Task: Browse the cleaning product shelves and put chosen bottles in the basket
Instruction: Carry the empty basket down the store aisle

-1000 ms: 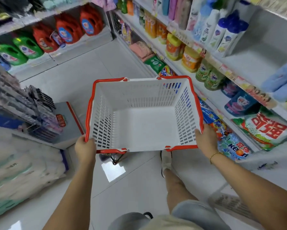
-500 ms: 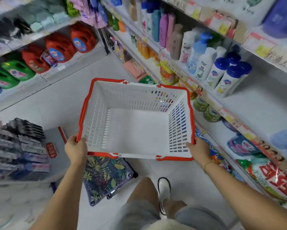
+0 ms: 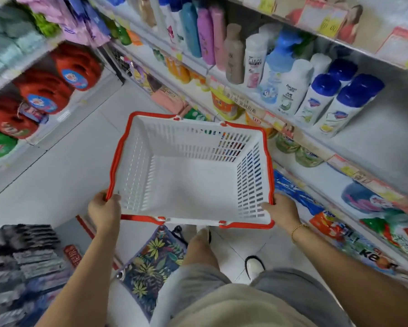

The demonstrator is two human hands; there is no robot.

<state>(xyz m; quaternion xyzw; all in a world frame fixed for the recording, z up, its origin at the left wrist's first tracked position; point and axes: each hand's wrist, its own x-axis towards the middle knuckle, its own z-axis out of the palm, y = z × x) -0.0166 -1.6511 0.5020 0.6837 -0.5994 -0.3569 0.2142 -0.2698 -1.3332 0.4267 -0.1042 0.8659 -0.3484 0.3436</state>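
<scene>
- Two hands, both yours, share one load. Your left hand [image 3: 104,210] has its fingers curled round the near left corner of the rim. Your right hand [image 3: 282,208] is wrapped round the near right corner, thumb lying against the inside of the wall.
- Basket [image 3: 189,185]: white plastic with slotted walls, a solid floor and a red band along the rim. You hold it out in front of your waist, above the aisle floor, its right side close to the right-hand shelving. Contents: only its own white floor shows.
- Bracelet [image 3: 297,228]: thin, gold-coloured, on your right wrist.
- Floral bag [image 3: 151,263]: dark cloth printed with yellow and green leaves, low by your left leg, under the basket's near edge.
- Detergent packs [image 3: 297,194]: blue, lying on the lowest right-hand shelf, just past your right hand.
- Green jars [image 3: 308,156]: one shelf higher, side by side, beside the basket's right wall.
- White bottles with blue caps [image 3: 325,100]: upright in a cluster on the shelf above the jars.
- CLEAR bottle [image 3: 255,60]: white, upright, farther along that same shelf. A beige bottle [image 3: 233,55], a pink bottle [image 3: 205,36] and a teal bottle [image 3: 190,29] stand beyond it.
- Red jugs [image 3: 75,67]: on the left-hand shelving across the aisle, blurred. Green jugs [image 3: 0,142] sit at the near end of that row.
</scene>
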